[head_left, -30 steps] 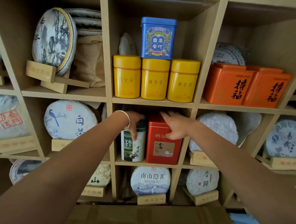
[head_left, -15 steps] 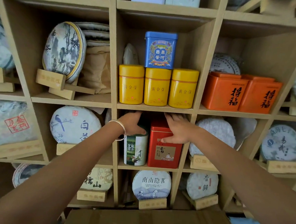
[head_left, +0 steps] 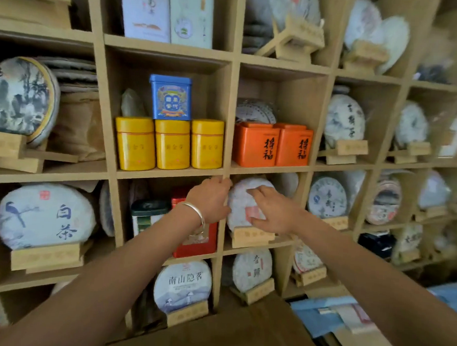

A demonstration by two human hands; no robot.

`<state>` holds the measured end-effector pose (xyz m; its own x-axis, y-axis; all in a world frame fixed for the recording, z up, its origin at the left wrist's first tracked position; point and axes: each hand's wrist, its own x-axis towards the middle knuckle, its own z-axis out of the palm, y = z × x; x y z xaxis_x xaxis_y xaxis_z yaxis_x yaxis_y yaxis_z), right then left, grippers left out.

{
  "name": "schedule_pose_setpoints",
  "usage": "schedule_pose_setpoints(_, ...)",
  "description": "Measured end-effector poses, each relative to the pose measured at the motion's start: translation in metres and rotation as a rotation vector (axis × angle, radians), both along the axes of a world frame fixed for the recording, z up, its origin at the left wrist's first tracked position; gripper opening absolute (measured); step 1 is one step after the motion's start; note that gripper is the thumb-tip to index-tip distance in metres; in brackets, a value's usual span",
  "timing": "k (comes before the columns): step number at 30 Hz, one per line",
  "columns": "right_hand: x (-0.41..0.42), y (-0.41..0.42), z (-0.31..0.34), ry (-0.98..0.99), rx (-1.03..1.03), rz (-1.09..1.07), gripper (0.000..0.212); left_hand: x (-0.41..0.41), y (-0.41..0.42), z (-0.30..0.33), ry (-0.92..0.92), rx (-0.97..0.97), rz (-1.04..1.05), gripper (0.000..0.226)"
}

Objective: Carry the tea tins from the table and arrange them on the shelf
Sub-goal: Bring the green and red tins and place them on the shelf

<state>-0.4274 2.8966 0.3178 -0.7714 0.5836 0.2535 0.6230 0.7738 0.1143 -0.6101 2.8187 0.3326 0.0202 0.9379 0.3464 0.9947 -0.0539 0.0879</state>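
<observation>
left hand [head_left: 211, 200] grip loose, holding nothing (at shelf divider [head_left: 222, 220] edge) | right hand [head_left: 273, 212] grip wide

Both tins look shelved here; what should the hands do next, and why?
Probably draw both hands back toward the table for more tins: the red tin and green-lidded tin stand in their cubby, and the left hand and right hand hold nothing.

Both arms reach up from the bottom of the frame toward the middle. The left hand [head_left: 210, 200] has a silver bracelet on its wrist and its fingers are loosely bent. The right hand [head_left: 272, 211] is spread, fingers relaxed, holding nothing.
</observation>
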Motion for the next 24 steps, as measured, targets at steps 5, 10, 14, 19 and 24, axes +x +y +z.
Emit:
schedule_pose_setpoints(5,0.141,-0.030,0.005,-0.042,-0.014,-0.266,0.069,0.133,0.026,-0.004,0.148,-0.046,-0.264,0.048)
schedule_pose_setpoints(10,0.335,-0.117,0.002,-0.043,-0.087,-0.722,0.067,0.308,0.019,0.000,0.174,-0.119,-0.577,0.037)
schedule_pose_setpoints(14,0.459,-0.215,-0.002,-0.001,-0.142,-1.035,0.056,0.448,-0.031,-0.001,0.185,-0.109,-0.807,0.035)
schedule_pose_setpoints(19,0.569,-0.330,-0.007,-0.042,-0.142,-1.231,0.057,0.601,-0.118,-0.014,0.152,-0.135,-1.026,0.052)
schedule_pose_setpoints(24,0.663,-0.444,-0.018,-0.046,-0.120,-1.392,0.064,0.730,-0.212,-0.032,0.124,-0.144,-1.224,0.053)
